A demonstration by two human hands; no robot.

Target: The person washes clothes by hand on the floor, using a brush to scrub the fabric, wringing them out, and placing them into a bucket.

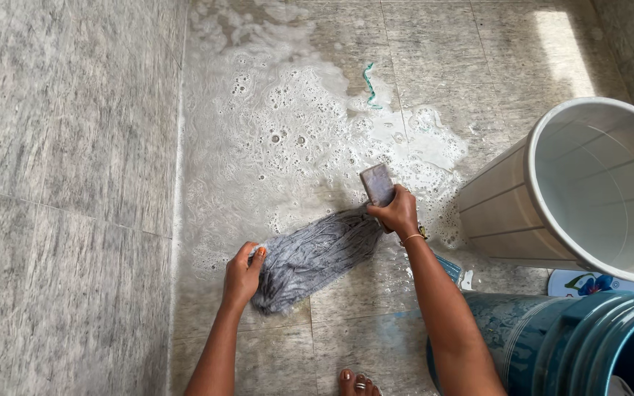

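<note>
Gripping a soap bar (377, 184), our right hand (398, 213) rubs the grey cloth (315, 257) spread on the sudsy floor (273, 132), our left hand (242, 275) clamping its lower end; the wet bar could squirt loose, we judge, or our foot (356, 383) slip, with a white bucket (552, 198) and blue bucket (552, 345) crowding the right
</note>
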